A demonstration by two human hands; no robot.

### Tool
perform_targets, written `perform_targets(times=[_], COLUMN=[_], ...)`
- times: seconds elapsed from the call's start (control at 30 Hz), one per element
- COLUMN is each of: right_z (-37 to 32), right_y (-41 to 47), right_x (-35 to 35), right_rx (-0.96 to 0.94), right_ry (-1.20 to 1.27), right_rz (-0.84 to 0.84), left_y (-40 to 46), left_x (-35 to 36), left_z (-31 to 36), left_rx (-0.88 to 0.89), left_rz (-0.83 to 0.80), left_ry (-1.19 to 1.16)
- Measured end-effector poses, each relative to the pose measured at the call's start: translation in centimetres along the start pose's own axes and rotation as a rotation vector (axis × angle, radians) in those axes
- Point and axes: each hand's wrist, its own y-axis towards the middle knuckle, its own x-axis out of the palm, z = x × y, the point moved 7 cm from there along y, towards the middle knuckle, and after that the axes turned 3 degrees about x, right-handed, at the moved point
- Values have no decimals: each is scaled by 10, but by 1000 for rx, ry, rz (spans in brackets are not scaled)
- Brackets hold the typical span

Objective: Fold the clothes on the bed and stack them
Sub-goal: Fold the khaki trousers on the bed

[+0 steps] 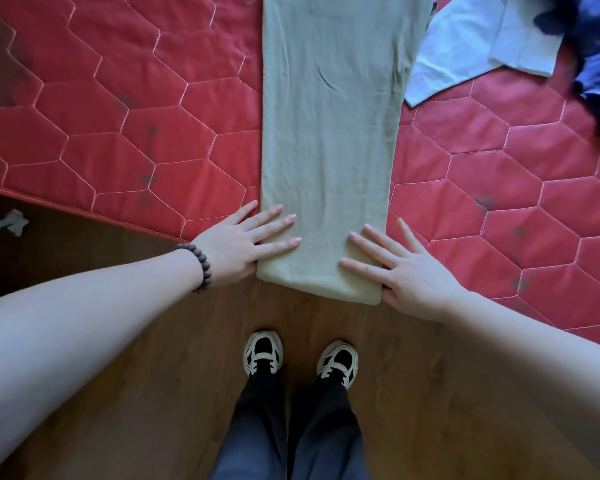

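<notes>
We're over the red quilted mattress of the bed, where the long sage-green cotton garment lies folded into a narrow strip, not yet folded crosswise, we reckon; the pale-blue shirt and dark-blue crumpled cloth wait unfolded. Left hand and right hand lie flat, fingers straight, gripping nothing, pressing the strip's near corners at the mattress edge.

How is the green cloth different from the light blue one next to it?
The green cloth lies smoothed into a long narrow strip; the light blue cloth lies spread at an angle, a flap folded over. The left hand and right hand press flat on the green cloth's near end; nothing touches the light blue cloth. Both lie on the red mattress.
</notes>
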Motion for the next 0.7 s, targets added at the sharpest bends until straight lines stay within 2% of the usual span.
perform_targets(times=[0.13, 0.2, 0.23, 0.3, 0.4, 0.43, 0.47, 0.5, 0.57, 0.63, 0.7], right_z=[-33, -40, -42, -35, 0, 19, 41, 60, 74, 75, 75], right_y=[-4, -5, -5, -4, 11, 22, 31, 40, 54, 57, 52], right_x=[3, 2, 0, -20, -61, -65, -61, -54, -39, -20, -9], right_rx=[-259, -259, -198, 32, 420, 555, 730, 914, 1148, 1278, 1324], right_ry=[-43, 30, 150, 573, 1281, 1465, 1601, 1705, 1814, 1789, 1707], right_rz=[-122, -221, -275, -268, -146, -100, -53, -28, -46, -73, -37], left_y=[1, -1, -1, 1, 5, 6, 9, 12, 17, 24, 28], left_x=[12, 10, 4, -13, -32, -34, -35, -35, -32, -21, -15], left_z=[6, 9, 11, 6, -34, -49, -62, -72, -79, -77, -68], left_rx=[41, 32, 21, -66, -550, -700, -815, -902, -1026, -1108, -1143], left_rz=[-165, -206, -197, -134, 31, 78, 97, 85, 7, -15, 35], left_ry=[19, -18, -97, -437, -1207, -1367, -1430, -1438, -1422, -1514, -1716])
